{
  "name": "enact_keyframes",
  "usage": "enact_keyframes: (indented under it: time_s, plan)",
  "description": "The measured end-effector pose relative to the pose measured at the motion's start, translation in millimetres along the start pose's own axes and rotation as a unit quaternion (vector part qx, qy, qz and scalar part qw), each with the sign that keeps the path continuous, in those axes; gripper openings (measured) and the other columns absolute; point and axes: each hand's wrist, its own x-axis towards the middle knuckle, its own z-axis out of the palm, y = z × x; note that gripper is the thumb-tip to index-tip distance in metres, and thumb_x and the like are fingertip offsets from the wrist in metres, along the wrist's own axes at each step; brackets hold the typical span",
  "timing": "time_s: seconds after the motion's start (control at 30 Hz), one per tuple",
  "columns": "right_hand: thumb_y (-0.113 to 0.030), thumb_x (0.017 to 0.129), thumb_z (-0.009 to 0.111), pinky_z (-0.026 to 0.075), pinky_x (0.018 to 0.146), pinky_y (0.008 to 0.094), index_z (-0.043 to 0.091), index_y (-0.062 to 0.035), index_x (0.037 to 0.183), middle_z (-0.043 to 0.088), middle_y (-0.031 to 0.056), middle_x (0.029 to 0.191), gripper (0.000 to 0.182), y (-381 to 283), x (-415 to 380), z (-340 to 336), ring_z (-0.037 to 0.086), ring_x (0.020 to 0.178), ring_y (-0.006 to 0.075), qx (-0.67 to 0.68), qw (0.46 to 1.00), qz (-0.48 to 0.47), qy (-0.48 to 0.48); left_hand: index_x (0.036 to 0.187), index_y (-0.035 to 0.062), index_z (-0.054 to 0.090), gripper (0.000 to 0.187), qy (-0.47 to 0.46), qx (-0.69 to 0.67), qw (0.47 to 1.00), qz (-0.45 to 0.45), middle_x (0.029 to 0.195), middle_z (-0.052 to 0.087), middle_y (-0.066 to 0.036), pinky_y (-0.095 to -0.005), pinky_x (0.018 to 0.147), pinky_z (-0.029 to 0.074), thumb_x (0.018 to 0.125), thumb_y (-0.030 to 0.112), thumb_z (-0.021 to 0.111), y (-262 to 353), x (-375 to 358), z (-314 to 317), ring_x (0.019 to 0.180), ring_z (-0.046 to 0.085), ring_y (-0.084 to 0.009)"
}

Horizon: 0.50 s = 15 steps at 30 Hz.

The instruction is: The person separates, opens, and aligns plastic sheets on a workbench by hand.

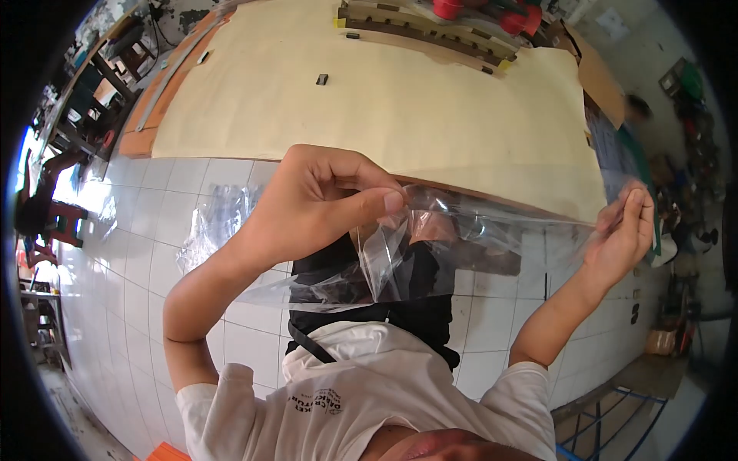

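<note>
A sheet of clear plastic film (477, 230) is stretched between my two hands in front of my body. My left hand (323, 200) pinches its edge between thumb and forefinger, near the middle of the view. Farther out on the right, my right hand (624, 227) grips the other end of the same edge, with the fingers closed. Loose, crumpled film hangs below the left hand over my dark trousers, and more of it bunches up behind my left forearm. Both hands are just off the near edge of the table.
Pale yellow paper (461, 115) covers the table ahead. On it lie a small dark block (322, 79) and a long slotted strip (423, 34). A metal ruler (173, 73) rests along the left edge. A red stool (69, 223) stands left, and another person (634, 146) is at right.
</note>
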Motion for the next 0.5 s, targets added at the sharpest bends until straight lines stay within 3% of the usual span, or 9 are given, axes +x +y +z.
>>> enact_keyframes:
  time_s: [0.33,0.5]
  plan:
    - [-0.018,0.099,0.057,0.028,0.042,0.0182,0.062,-0.0016,0.098,0.057,-0.0001,0.080,0.017,11,-12,6,0.036,0.049,0.0023,-0.016,0.999,0.005,0.028,0.097,-0.0060,0.067,0.024,0.052,0.013,0.998,-0.032,0.091,0.071,-0.009,-0.0234,0.074,0.052,0.093,0.018,0.068,3,-5,4,0.081,0.063,-0.0091]
    - [-0.017,0.099,0.057,0.028,0.043,0.0178,0.062,-0.0010,0.098,0.057,-0.0006,0.079,0.017,6,-13,11,0.035,0.049,0.0016,0.000,1.000,0.007,0.018,0.100,-0.0064,0.067,0.014,0.014,0.023,1.000,-0.003,0.086,0.069,-0.006,-0.0239,0.075,0.051,0.090,0.004,0.067,2,-2,0,0.083,0.064,-0.0100]
